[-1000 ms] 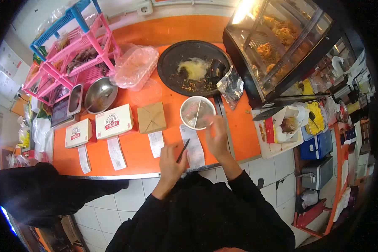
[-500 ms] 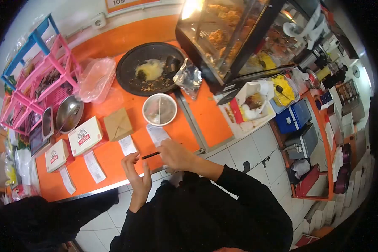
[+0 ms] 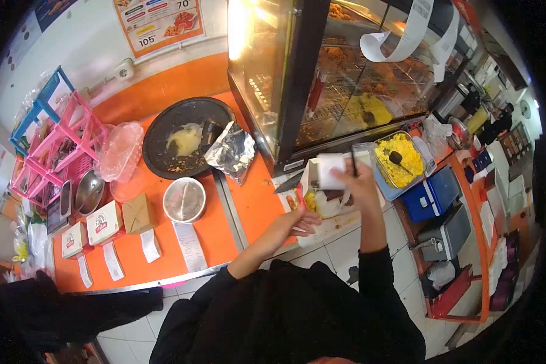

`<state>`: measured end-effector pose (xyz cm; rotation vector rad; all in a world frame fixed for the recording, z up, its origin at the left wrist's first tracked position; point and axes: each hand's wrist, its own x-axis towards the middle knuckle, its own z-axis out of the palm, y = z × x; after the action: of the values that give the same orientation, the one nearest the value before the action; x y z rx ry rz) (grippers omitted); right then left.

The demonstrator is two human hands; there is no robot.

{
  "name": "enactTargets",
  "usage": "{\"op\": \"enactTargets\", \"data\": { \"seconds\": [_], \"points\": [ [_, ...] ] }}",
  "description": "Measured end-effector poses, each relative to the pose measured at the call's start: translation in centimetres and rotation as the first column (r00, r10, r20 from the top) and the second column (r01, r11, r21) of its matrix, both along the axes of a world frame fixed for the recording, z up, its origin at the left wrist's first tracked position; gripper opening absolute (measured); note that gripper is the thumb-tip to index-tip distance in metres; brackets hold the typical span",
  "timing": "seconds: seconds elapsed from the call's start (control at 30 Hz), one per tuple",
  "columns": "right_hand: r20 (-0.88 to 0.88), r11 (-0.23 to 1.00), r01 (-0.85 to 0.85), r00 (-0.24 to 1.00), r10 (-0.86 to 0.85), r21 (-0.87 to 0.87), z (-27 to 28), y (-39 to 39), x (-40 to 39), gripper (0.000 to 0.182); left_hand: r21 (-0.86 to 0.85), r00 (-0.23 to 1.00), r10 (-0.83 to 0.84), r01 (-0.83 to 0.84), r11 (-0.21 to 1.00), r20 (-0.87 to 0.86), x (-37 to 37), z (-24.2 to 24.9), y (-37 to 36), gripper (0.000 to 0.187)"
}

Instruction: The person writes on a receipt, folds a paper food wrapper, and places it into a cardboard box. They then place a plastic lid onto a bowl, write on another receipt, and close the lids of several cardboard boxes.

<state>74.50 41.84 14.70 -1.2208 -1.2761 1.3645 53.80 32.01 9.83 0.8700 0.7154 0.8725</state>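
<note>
My right hand (image 3: 363,188) is raised over the white open box (image 3: 310,176) at the foot of the glass cabinet. It grips a slim black pen (image 3: 354,155), and a white paper-like piece (image 3: 332,170) is at its fingertips; what kind it is I cannot make out. Low beside the box's near left corner is my left hand (image 3: 294,223), fingers stretched out, holding nothing. Inside the box are white wrapping and some food, partly covered by the hands. Left of them, a long receipt (image 3: 189,247) lies against a round lidded tub (image 3: 184,201).
A heated glass cabinet (image 3: 267,97) stands behind the box. Right of it sits a tray of yellow food (image 3: 400,159). A black round pan (image 3: 158,145), crumpled foil (image 3: 232,151), a brown box (image 3: 139,214), white boxes (image 3: 105,222) and several receipts occupy the orange counter.
My view has swung right and up. Both hands have gone from the receipt by the tub to the open white box. The pen stays in my right hand, now with a white piece.
</note>
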Motion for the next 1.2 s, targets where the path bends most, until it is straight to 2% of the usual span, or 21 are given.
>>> {"op": "enactTargets", "data": {
  "seconds": [0.03, 0.07, 0.1, 0.13, 0.17, 0.2, 0.27, 0.3, 0.37, 0.47, 0.57, 0.63, 0.7, 0.8, 0.83, 0.9, 0.93, 1.03, 1.13, 1.17, 1.2],
  "points": [
    [0.268, 0.998, -0.06, 0.961, 0.06, -0.01, 2.3, -1.6, -1.3, 0.038, -0.09, 0.969, 0.016, 0.006, 0.996, 0.246, 0.6, 0.4, 0.6, 0.049],
    [0.331, 0.9, -0.307, 0.922, 0.201, 0.309, 1.9, -2.9, -2.0, 0.035, -0.175, 0.876, 0.058, 0.031, 0.984, 0.479, 1.0, 1.2, 0.6, 0.051],
    [0.284, 0.84, -0.368, 0.92, 0.269, 0.399, 0.7, -4.8, -3.0, 0.034, -0.248, 0.728, 0.117, 0.075, 0.966, 0.676, 1.1, 1.5, 0.5, 0.054],
    [0.182, 0.81, -0.476, 0.88, 0.44, 0.344, 1.3, -6.7, -3.7, 0.031, -0.109, 0.795, 0.083, -0.021, 0.994, 0.601, 0.2, 0.5, 0.0, 0.049],
    [0.288, 0.742, -0.598, 0.8, 0.526, 0.304, 3.1, -7.9, -3.8, 0.03, 0.127, 0.925, 0.086, -0.142, 0.982, 0.37, -0.3, 1.1, -1.1, 0.045],
    [0.472, 0.588, -0.689, 0.722, 0.506, 0.424, 3.2, -7.9, -3.8, 0.034, 0.352, 0.976, 0.188, -0.214, 0.911, 0.108, -0.7, 1.8, -2.1, 0.043],
    [0.448, 0.466, -0.78, 0.623, 0.641, 0.417, 1.6, -8.1, -3.7, 0.038, 0.114, 0.959, 0.226, -0.247, 0.962, 0.173, -0.9, 3.3, -2.8, 0.036],
    [0.412, 0.409, -0.822, 0.558, 0.72, 0.397, 1.3, -8.1, -3.7, 0.038, -0.376, 0.891, 0.339, -0.215, 0.901, 0.301, -0.9, 2.5, -3.3, 0.031],
    [0.35, 0.281, -0.845, 0.46, 0.816, 0.456, 2.2, -8.1, -4.0, 0.037, -0.364, 0.915, 0.394, -0.34, 0.867, 0.084, -1.2, 1.9, -4.0, 0.021],
    [0.368, 0.05, -0.858, 0.271, 0.89, 0.511, 2.3, -7.5, -4.4, 0.032, -0.538, 0.709, 0.704, -0.575, 0.616, 0.048, -1.4, 1.8, -4.2, 0.019],
    [0.333, 0.062, -0.841, 0.279, 0.901, 0.538, 2.9, -7.5, -4.4, 0.029, -0.52, 0.618, 0.771, -0.613, 0.596, 0.155, -2.7, 0.7, -4.5, 0.019],
    [0.352, 0.016, -0.86, 0.227, 0.908, 0.51, 2.6, -7.2, -3.9, 0.031, -0.363, 0.632, 0.769, -0.698, 0.617, 0.091, -2.9, 1.2, -5.0, 0.026],
    [0.402, -0.068, -0.831, 0.195, 0.895, 0.552, 3.3, -6.6, -3.7, 0.031, -0.424, 0.596, 0.797, -0.699, 0.576, 0.099, -3.7, 1.9, -5.4, 0.029],
    [0.251, -0.131, -0.838, 0.008, 0.968, 0.53, 4.4, -5.9, -4.4, 0.033, -0.426, 0.256, 0.838, -0.767, 0.48, 0.482, -5.8, 0.9, -5.1, 0.024],
    [0.243, -0.163, -0.839, -0.039, 0.969, 0.518, 4.4, -5.8, -4.4, 0.033, -0.407, 0.204, 0.624, -0.601, 0.688, 0.754, -7.6, 0.1, -5.4, 0.022],
    [0.229, -0.217, -0.845, -0.115, 0.967, 0.489, 4.5, -5.6, -4.3, 0.033, -0.455, -0.146, 0.443, -0.479, 0.751, 0.884, -9.3, -0.2, -6.0, 0.015],
    [0.206, -0.264, -0.837, -0.185, 0.961, 0.479, 5.3, -5.3, -4.7, 0.03, -0.538, -0.228, 0.504, -0.548, 0.64, 0.833, -9.4, 0.8, -6.3, 0.016],
    [0.001, -0.247, -0.882, -0.269, 0.963, 0.4, 4.4, -4.8, -4.9, 0.04, -0.223, -0.006, 0.302, -0.689, 0.689, 0.953, -10.3, 1.0, -6.9, 0.022],
    [-0.089, 0.032, -0.862, -0.015, 0.996, 0.506, 2.4, -5.0, -6.4, 0.046, -0.038, 0.205, 0.22, -0.644, 0.764, 0.954, -9.6, 1.7, -6.6, 0.049],
    [0.114, 0.033, -0.766, 0.138, 0.984, 0.642, 2.7, -4.6, -8.4, 0.044, 0.039, 0.301, 0.196, -0.627, 0.778, 0.933, -9.1, 2.1, -6.1, 0.055],
    [0.245, 0.124, -0.875, 0.264, 0.933, 0.469, 3.5, -4.6, -8.5, 0.037, -0.001, 0.307, 0.229, -0.595, 0.804, 0.924, -8.2, 2.0, -5.8, 0.082]
  ]
}}
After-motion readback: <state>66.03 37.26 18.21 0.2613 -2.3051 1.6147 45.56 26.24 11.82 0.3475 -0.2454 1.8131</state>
